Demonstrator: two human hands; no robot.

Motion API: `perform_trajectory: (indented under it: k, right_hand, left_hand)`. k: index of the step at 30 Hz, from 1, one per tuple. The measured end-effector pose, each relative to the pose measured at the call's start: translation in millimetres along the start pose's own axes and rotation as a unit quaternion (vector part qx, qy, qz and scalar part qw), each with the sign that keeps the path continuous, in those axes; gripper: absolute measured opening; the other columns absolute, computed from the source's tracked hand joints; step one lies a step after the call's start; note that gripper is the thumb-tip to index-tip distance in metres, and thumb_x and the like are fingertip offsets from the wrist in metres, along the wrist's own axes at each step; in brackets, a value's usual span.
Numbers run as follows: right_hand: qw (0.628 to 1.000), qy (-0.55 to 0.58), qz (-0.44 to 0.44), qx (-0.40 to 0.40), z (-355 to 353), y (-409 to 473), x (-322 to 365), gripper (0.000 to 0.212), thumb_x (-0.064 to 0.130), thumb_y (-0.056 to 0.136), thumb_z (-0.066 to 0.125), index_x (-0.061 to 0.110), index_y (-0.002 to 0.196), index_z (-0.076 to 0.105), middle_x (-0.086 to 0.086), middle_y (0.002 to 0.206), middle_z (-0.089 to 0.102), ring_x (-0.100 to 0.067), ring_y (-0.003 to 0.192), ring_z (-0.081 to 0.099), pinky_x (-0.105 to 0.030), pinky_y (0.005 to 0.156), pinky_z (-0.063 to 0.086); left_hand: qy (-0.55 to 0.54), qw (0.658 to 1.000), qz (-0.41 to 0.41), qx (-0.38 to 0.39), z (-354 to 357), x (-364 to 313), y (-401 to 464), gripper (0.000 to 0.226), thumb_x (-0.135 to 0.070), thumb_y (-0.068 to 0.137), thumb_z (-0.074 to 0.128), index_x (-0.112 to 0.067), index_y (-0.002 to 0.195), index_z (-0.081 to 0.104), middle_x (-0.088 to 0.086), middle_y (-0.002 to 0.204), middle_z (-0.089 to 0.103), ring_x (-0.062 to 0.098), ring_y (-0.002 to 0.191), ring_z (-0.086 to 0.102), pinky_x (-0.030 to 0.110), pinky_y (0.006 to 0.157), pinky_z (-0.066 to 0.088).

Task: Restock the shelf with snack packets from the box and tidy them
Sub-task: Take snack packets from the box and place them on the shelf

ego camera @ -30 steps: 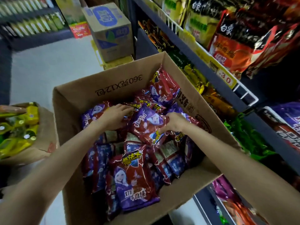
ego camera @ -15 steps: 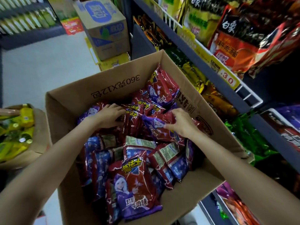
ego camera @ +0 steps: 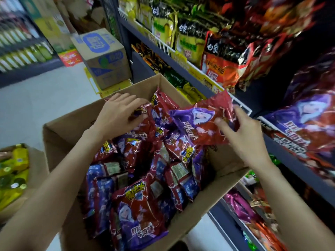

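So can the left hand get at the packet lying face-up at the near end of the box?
Probably yes: the face-up packet lies uncovered on top, but the left hand already grips another packet.

The scene is dim and unevenly lit — the pale floor at upper left is the brightest area, while the shelf recesses at right fall into near-black shadow. Small specular glints scatter across the foil snack packets in the cardboard box. Motion blur smears the upper right corner, where the red bags streak into one another, and the bottles at far left are soft too. Wide-angle distortion bends the shelf edges and stretches both forearms toward the lower corners — the frame's centre is the sharpest part. Colours look saturated, with slight noise in the dark zones.
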State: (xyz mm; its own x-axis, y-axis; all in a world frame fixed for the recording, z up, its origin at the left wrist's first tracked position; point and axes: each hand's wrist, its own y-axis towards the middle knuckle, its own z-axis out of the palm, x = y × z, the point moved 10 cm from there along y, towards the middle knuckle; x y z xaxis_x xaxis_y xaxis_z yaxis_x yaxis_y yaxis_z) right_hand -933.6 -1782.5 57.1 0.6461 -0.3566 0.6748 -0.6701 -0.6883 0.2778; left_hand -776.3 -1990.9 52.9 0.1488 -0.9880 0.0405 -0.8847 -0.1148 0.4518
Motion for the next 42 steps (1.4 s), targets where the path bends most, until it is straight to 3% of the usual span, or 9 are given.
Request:
perform_trajectory:
  k: [6,10,13,18,21,24,27,34,42]
  right_hand:
    - [0.998,0.003,0.06,-0.024,-91.2,-27.7,-22.5,0.042,0.034,0.089,0.061,0.018,0.124,0.046,0.014,0.088,0.059,-0.011,0.079,0.057,-0.023,0.066,0.035]
    - [0.997,0.013,0.082,-0.006,-155.6,-59.8,-41.2,0.042,0.033,0.083,0.067,0.029,0.122,0.052,0.031,0.099,0.052,0.004,0.089,0.051,-0.015,0.077,0.037]
    - [0.992,0.045,0.11,-0.037,-219.3,-88.3,-65.6,0.048,0.041,0.073,0.07,0.032,0.118,0.057,0.021,0.11,0.061,0.003,0.087,0.059,-0.015,0.078,0.046]
    - [0.977,-0.008,0.113,-0.179,-346.7,-133.1,-115.2,0.036,0.029,0.076,0.073,0.031,0.108,0.056,0.031,0.081,0.065,0.019,0.069,0.058,0.001,0.058,0.042]
    - [0.963,-0.091,0.124,-0.22,-394.6,-138.3,-145.7,0.038,0.028,0.08,0.074,0.019,0.114,0.059,0.006,0.1,0.067,0.012,0.078,0.058,0.0,0.065,0.041]
    - [0.955,-0.198,0.13,-0.178,-403.5,-118.1,-171.4,0.049,0.031,0.084,0.07,0.008,0.124,0.056,-0.015,0.115,0.064,-0.023,0.101,0.06,-0.023,0.082,0.041]
    - [0.952,-0.237,0.135,-0.136,-398.5,-89.6,-191.6,0.05,0.033,0.085,0.068,0.013,0.129,0.053,-0.016,0.122,0.062,-0.033,0.112,0.057,-0.036,0.091,0.042]
    - [0.982,-0.142,0.124,-0.006,-378.3,-38.7,-238.6,0.052,0.023,0.081,0.071,0.025,0.129,0.052,0.0,0.122,0.06,-0.017,0.11,0.057,-0.026,0.093,0.043]
    - [0.986,-0.075,0.105,-0.109,-410.5,-47.0,-269.1,0.018,0.023,0.082,0.073,0.023,0.1,0.071,0.007,0.094,0.068,-0.005,0.09,0.064,-0.027,0.088,0.053]
  left_hand:
    - [-0.111,0.99,-0.062,-0.067,-43.7,-59.0,50.5,0.053,-0.05,0.09,0.043,-0.008,0.121,0.054,0.004,0.093,0.067,0.025,0.083,0.065,0.027,0.068,0.044]
    - [-0.249,0.964,-0.089,-0.011,-34.7,-123.2,84.7,0.062,-0.061,0.089,0.037,-0.018,0.133,0.037,0.009,0.071,0.062,0.019,0.062,0.061,0.041,0.059,0.047]
    - [-0.235,0.971,-0.037,-0.016,-39.2,-188.7,110.0,0.062,-0.057,0.09,0.039,-0.014,0.134,0.04,-0.008,0.051,0.039,0.0,0.048,0.046,0.019,0.045,0.027]
    - [-0.219,0.97,0.055,-0.088,-69.5,-300.0,143.6,0.051,-0.051,0.091,0.042,-0.014,0.124,0.051,-0.017,0.06,0.047,0.0,0.052,0.046,0.014,0.051,0.033]
    - [-0.221,0.961,0.094,-0.14,-86.1,-360.0,162.5,0.048,-0.048,0.09,0.046,-0.013,0.122,0.054,-0.013,0.089,0.064,0.008,0.081,0.058,0.015,0.062,0.038]
    - [-0.206,0.952,0.148,-0.174,-95.5,-419.0,184.5,0.046,-0.043,0.089,0.05,-0.01,0.12,0.057,-0.003,0.102,0.068,0.01,0.09,0.06,0.019,0.07,0.042]
    - [-0.175,0.946,0.208,-0.175,-86.3,-472.8,209.2,0.043,-0.039,0.087,0.053,-0.009,0.117,0.059,0.0,0.095,0.068,0.018,0.084,0.063,0.027,0.07,0.045]
    - [-0.042,0.958,0.262,-0.105,-4.2,-532.7,267.9,0.041,-0.04,0.081,0.048,-0.011,0.107,0.062,0.001,0.09,0.066,0.02,0.084,0.059,0.03,0.078,0.034]
    - [-0.057,0.958,0.275,-0.049,42.0,-529.3,302.5,0.041,-0.039,0.082,0.049,-0.012,0.109,0.063,0.004,0.097,0.068,0.023,0.092,0.062,0.033,0.082,0.043]
